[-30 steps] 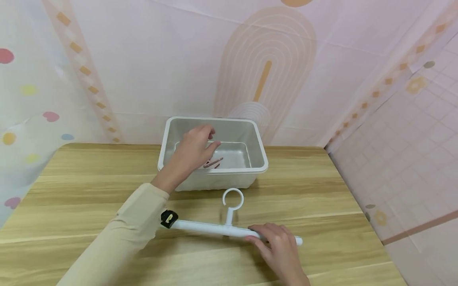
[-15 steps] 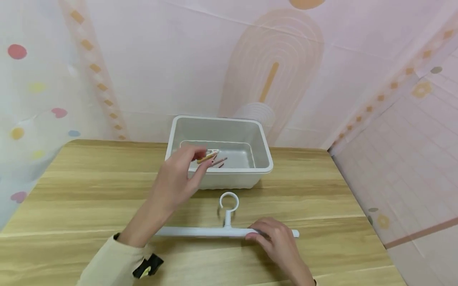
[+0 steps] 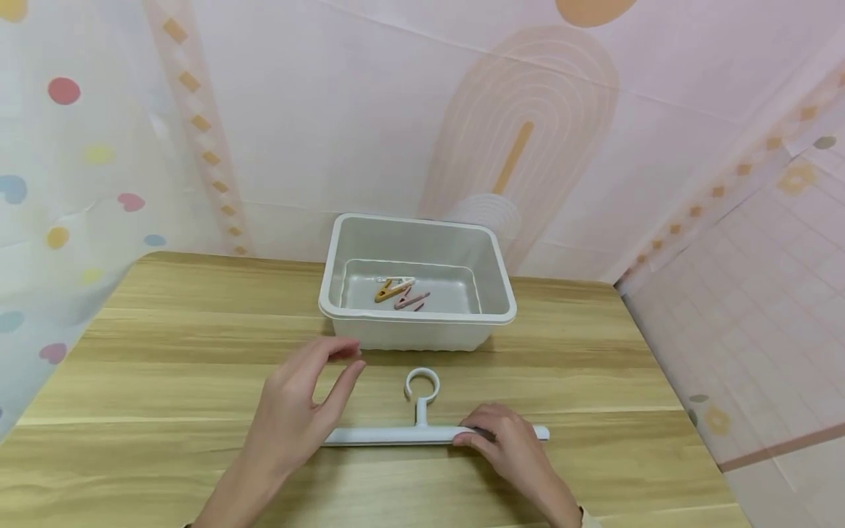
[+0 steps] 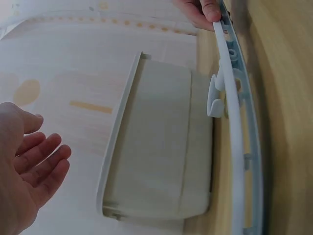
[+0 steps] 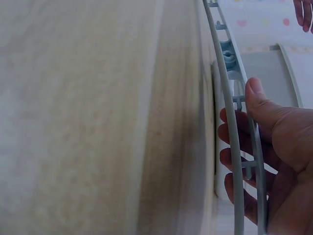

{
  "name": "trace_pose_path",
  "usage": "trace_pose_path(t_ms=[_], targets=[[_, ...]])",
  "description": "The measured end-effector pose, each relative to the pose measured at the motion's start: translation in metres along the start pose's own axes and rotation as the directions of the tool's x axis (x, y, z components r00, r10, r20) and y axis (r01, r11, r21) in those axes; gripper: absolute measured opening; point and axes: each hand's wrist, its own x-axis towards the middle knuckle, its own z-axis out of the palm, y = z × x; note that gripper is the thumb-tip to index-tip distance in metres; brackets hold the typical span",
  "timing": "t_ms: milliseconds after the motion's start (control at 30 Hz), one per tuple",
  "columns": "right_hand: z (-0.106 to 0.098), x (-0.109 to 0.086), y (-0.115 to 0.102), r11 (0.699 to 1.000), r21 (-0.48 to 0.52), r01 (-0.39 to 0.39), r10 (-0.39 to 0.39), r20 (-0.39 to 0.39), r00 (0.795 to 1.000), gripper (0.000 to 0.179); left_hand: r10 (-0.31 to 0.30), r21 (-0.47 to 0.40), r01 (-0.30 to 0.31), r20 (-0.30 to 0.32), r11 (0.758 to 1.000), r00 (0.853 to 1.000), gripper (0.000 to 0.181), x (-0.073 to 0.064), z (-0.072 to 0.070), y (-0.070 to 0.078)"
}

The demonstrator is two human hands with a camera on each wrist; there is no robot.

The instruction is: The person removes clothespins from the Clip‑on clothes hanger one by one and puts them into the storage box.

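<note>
My right hand (image 3: pixel 511 451) grips a white plastic clothes hanger (image 3: pixel 389 436) near its right end, thumb on one side and fingers round the other. In the right wrist view the hanger (image 5: pixel 252 147) shows two thin rails joined by small cross ribs. Its round hook (image 3: pixel 422 385) points away from me, toward the bin. My left hand (image 3: pixel 300 403) hovers over the hanger's left part, hiding that end in the head view. It holds nothing; in the left wrist view the fingers (image 4: pixel 44 169) are loosely bent, apart from the thumb.
Behind the hanger stands a grey-white plastic bin (image 3: pixel 422 334). On its floor lie a yellow clothespin (image 3: pixel 389 292), a pink clothespin (image 3: pixel 411 299) and a whitish one (image 3: pixel 401 281). The wooden table (image 3: pixel 198 337) ends against a patterned wall covering (image 3: pixel 317 147).
My left hand has come back from inside the bin toward me, uncovering the clothespins. My right hand keeps hold of the hanger, which now lies straighter across the view.
</note>
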Motion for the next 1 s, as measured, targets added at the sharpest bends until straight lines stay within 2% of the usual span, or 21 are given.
trace_pose_path(t_ms=[300,600,767,1000], targets=[[0.003,-0.001,0.007,0.998,0.056,0.03,-0.033,0.054,0.998,0.016,-0.094,-0.005,0.094,0.004,0.996,0.996,0.026,-0.022,-0.002,-0.002],[0.002,0.001,0.005,0.998,-0.023,0.063,-0.059,0.12,0.991,0.02,-0.099,-0.018,0.099,-0.003,0.995,0.995,0.031,-0.038,-0.004,-0.007],[0.003,0.003,0.004,0.996,-0.034,0.079,-0.073,0.134,0.988,0.016,-0.115,-0.006,0.115,0.021,0.993,0.993,0.034,-0.048,-0.007,-0.013],[0.003,0.002,0.003,0.996,-0.051,0.08,-0.074,0.11,0.991,0.023,-0.115,0.086,0.112,0.038,0.99,0.993,0.04,-0.062,-0.011,-0.025]])
